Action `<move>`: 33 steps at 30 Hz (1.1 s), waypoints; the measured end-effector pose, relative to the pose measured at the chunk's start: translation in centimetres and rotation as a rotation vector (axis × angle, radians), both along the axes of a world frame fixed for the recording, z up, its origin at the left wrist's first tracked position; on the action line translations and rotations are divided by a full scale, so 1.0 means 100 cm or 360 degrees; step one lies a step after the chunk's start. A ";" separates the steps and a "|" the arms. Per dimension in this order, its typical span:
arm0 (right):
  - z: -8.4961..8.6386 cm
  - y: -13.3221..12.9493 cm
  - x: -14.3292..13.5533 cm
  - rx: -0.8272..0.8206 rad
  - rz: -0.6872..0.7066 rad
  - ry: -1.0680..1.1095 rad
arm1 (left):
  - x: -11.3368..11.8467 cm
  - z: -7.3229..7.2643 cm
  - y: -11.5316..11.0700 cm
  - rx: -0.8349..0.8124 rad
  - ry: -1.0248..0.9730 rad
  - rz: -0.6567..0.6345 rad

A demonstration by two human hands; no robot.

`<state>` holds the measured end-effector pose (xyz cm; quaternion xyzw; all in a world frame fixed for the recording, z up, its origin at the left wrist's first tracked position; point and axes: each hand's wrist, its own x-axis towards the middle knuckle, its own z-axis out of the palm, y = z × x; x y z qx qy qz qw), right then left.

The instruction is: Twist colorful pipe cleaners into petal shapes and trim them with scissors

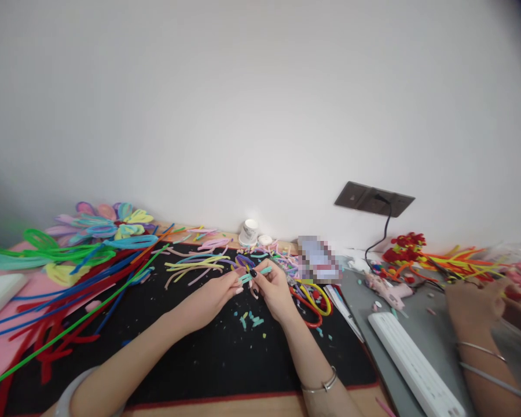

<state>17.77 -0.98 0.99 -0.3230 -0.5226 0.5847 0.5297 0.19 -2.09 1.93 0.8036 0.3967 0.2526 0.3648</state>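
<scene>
Close together over the black mat [191,359], my two hands meet at a short turquoise pipe cleaner [245,278]. My left hand [220,294] pinches one end of it between thumb and fingers. The dark-nailed fingers of my right hand [274,289] are closed on the other side, with a turquoise tip sticking out above them. Small turquoise snippets [254,320] lie on the mat just below. Behind my hands are pale yellow and pink pipe cleaners [200,263] and a heap of cut pastel pieces [282,260].
At left lie looped pipe-cleaner flowers [108,223] and long red, blue and green pipe cleaners [91,289]. A paper cup [249,230] and a blurred-out phone [319,259] stand near the wall. Rightward are a white power strip [417,365] and a co-worker's hands [477,307].
</scene>
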 end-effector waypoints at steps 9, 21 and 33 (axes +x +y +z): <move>0.000 0.000 0.000 0.0053 -0.0031 -0.0146 | -0.002 -0.004 0.002 0.0241 0.0360 0.0084; 0.003 0.001 0.005 0.0041 -0.0146 -0.0434 | -0.005 0.005 0.001 0.0170 0.0264 0.0104; 0.009 0.000 0.011 0.1068 -0.0149 -0.1184 | -0.012 -0.014 0.011 -0.0181 -0.0072 -0.0164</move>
